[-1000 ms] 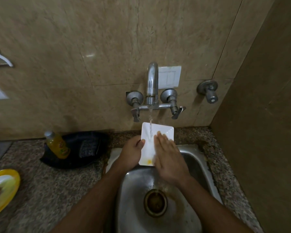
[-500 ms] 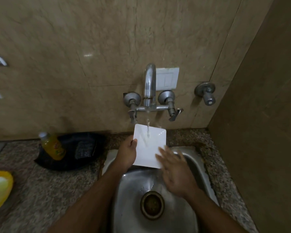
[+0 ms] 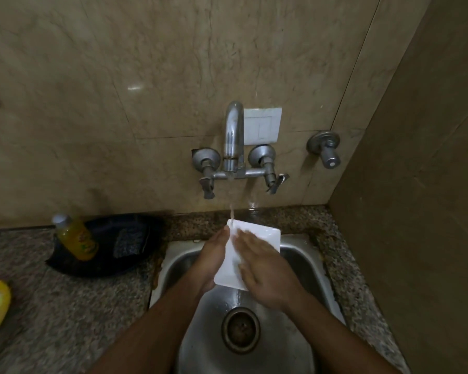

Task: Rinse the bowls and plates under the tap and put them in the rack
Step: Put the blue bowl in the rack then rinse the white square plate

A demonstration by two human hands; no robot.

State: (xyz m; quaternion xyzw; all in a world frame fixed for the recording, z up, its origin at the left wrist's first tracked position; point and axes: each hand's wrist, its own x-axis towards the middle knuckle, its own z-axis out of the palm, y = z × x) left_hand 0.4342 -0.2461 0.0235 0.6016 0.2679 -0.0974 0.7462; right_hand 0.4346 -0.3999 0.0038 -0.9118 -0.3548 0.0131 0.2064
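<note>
Plainly white, square plate — wet, tilted.

Only one view on my feed: head camera, worn above and behind both hands, facing forward and down. Wide-angle, edges bowed. Close range: left hand and right hand sit mid-frame, forearms enter from bottom edge. Tap and wall lie beyond hands, sink beneath them. No second view to overlap.
</note>
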